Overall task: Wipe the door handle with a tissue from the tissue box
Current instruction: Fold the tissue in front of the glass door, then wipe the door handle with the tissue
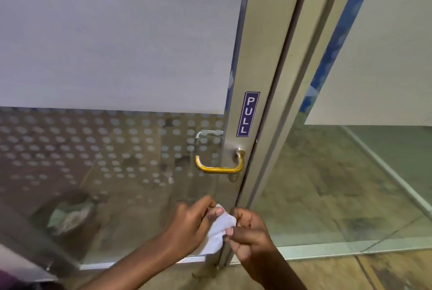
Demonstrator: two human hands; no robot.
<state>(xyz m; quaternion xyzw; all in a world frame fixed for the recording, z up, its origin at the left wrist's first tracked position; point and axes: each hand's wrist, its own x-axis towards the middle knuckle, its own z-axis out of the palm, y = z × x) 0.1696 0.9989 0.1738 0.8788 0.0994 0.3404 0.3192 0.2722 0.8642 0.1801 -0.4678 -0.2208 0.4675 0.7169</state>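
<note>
Frosted glass door (112,39) fills the view, its brass handle (219,168) under a PULL sticker (248,114). Below (well clear of it) left hand (190,224) and right hand (249,231) both pinch a white tissue (218,231).

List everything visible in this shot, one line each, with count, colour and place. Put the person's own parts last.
Door handle: one, brass-yellow, bow-shaped, on the door frame below the sign.
PULL sign: one, dark blue with white letters, upright on the frame above the handle.
Door frame: one, silver-grey metal, running up the middle of the view.
Glass panel: one, frosted white above, dotted below, left of the frame.
Bin: one, dark, seen blurred through the glass at lower left.
Tissue: one, white, held between both hands below the handle, not touching it.
Left hand: one, pinching the tissue's left side.
Right hand: one, pinching its right side.
</note>
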